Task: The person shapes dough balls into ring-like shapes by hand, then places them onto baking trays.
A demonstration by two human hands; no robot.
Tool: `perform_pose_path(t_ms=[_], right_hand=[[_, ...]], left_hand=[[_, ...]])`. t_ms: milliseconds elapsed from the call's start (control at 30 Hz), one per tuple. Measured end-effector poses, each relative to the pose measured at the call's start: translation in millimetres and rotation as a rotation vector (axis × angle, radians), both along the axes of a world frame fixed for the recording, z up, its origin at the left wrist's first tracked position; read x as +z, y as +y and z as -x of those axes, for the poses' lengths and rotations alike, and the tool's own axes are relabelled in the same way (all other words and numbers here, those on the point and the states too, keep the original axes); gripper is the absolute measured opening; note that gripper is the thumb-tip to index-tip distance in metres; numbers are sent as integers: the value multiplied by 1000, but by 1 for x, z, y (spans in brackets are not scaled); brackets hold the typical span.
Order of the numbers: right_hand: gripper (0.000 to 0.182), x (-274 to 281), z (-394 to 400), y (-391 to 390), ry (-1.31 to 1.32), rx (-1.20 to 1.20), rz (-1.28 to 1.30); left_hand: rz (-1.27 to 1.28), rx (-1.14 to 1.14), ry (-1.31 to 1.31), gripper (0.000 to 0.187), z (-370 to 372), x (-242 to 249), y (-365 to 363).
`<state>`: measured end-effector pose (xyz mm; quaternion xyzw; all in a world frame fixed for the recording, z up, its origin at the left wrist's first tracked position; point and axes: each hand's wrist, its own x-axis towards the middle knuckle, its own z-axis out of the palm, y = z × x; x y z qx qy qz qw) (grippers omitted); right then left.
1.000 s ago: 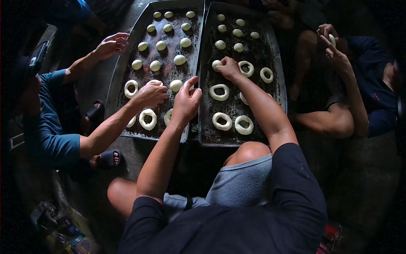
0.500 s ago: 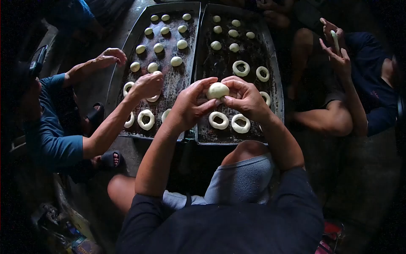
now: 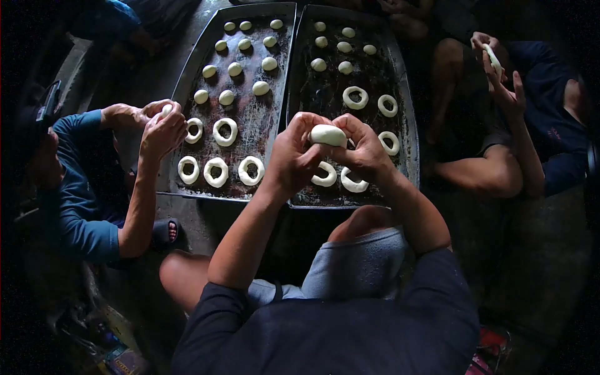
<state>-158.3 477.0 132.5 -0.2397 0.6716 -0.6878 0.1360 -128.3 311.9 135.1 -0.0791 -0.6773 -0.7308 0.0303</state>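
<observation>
A pale piece of dough (image 3: 328,135) is pinched between my two hands, above the near part of the right tray (image 3: 300,199). My left hand (image 3: 298,147) grips its left side, and my right hand (image 3: 364,147) has hold of the right. The thumbs meet at its lower edge, and the fingers curl behind it, partly hidden. Just beneath my hands lie two dough rings, one (image 3: 324,175) on the left and another (image 3: 354,181) on the right, both partly covered by my hands. A further dough ring (image 3: 389,143) rests beside my right hand.
The left tray (image 3: 273,94) holds several dough balls (image 3: 234,69) and dough rings (image 3: 216,172). A person at left (image 3: 87,181) holds dough in both hands. Another person at right (image 3: 531,119) handles a dough ring (image 3: 492,59). More dough balls (image 3: 344,47) sit at the right tray's far end.
The dough between my hands has gone from round to a wider, flatter oval. The person at left has lifted a dough piece from the left tray and brought both hands together around it.
</observation>
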Motion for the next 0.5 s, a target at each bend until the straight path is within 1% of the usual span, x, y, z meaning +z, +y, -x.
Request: perform_pose_path(t_ms=[33,67,100,133,167,200,233,267,300,333,367,400,433,467,500], right_hand=[[22,7,1,7,125,21,-238],[22,12,-2,7,122,19,-239],[22,14,-7,5,-18,31,71],[23,17,-8,3,-152,43,380],[22,19,-9,0,-192,23,472],[22,12,-6,2,-190,22,473],[23,-1,2,6,-251,65,340],[24,-8,7,8,-313,107,207],[24,4,4,7,-325,174,67],[24,6,5,11,-348,284,4],[22,10,3,13,-310,224,126],[21,13,1,13,-268,163,251],[23,16,3,11,-300,207,516],[27,15,0,4,-364,132,613],[29,7,5,6,-420,178,639]], left_hand=[[-115,1,44,22,-2,-4,3],[-228,1,88,22,-2,-6,5],[-72,33,30,21,-2,-4,0],[-72,30,33,21,0,-5,-1],[62,23,-12,22,0,-6,-1],[196,16,-56,23,1,-6,-1],[56,29,-31,28,0,-5,-1],[-207,12,-47,36,-4,14,1],[-293,-19,-128,37,-5,23,0],[-378,-49,-208,39,-6,26,-2],[-379,-46,-209,39,-3,22,-4],[-380,-149,-250,40,1,15,-8],[-378,-255,-288,41,6,10,-12],[-282,-336,-394,42,8,12,-14],[-269,-317,-361,43,6,13,-13]])
